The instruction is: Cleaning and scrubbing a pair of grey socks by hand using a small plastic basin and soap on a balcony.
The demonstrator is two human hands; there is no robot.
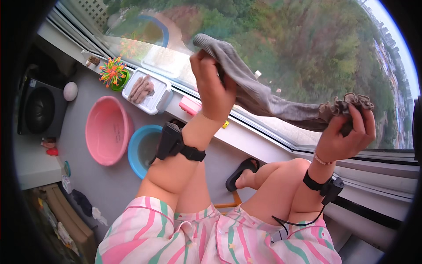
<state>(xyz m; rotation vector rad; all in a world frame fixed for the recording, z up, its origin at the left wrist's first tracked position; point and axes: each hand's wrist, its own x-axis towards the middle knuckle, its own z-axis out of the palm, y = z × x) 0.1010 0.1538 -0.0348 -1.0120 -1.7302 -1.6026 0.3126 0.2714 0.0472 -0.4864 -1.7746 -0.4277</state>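
Note:
A long grey sock [257,89], ribbed at one end and frilled at the other, is stretched out before the window. My left hand [212,84] pinches it near the ribbed end, which sticks out past my fingers. At the frilled end, my right hand [349,132] grips the cloth; part of that grip is hidden by the fingers. Below my left forearm stands a blue basin [134,151] with cloudy water in it. A pink basin [108,132] is beside it on the floor.
The window sill [244,137] holds a white lidded box [148,107] with brown cloth [141,89] on top, a colourful spiky toy [113,72] on a green pot, and a pink box [190,105]. A black appliance [39,109] stands left. Dark cloth [82,202] lies lower left.

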